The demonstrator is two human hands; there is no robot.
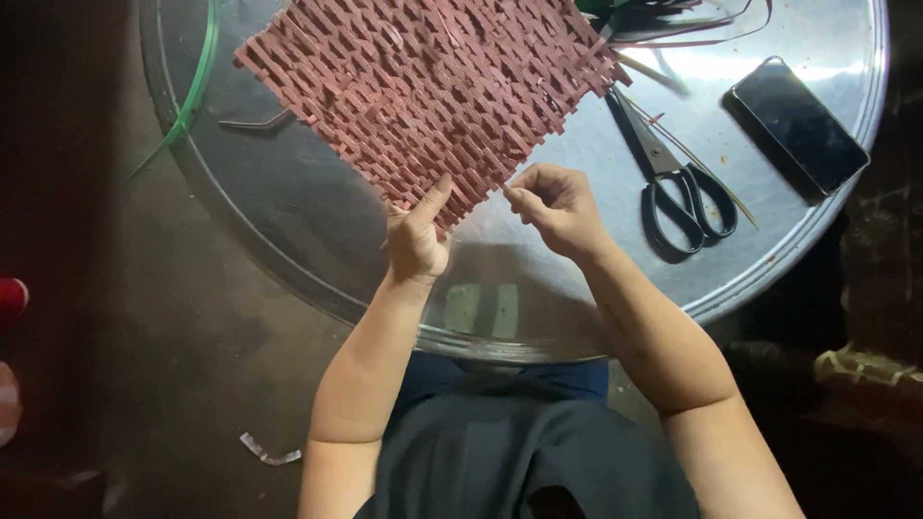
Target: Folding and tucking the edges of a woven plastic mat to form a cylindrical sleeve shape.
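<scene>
The left hand (415, 240) pinches the near corner of the woven mat (433, 86), thumb pressed on top, probably to keep the weave from shifting. The right hand (556, 207), fingers curled, grips a strip end at the same edge. The mat spreads away from both hands across the round metal tray (288, 211). To the right lie scissors (673, 178) and, farther off, a phone (798, 125).

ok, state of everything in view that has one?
woven mat: flat on the round metal table, near edge unfinished
left hand: pinching the mat's near edge
right hand: fingers closed at that edge
scissors: shut, lying flat
phone: screen dark
</scene>
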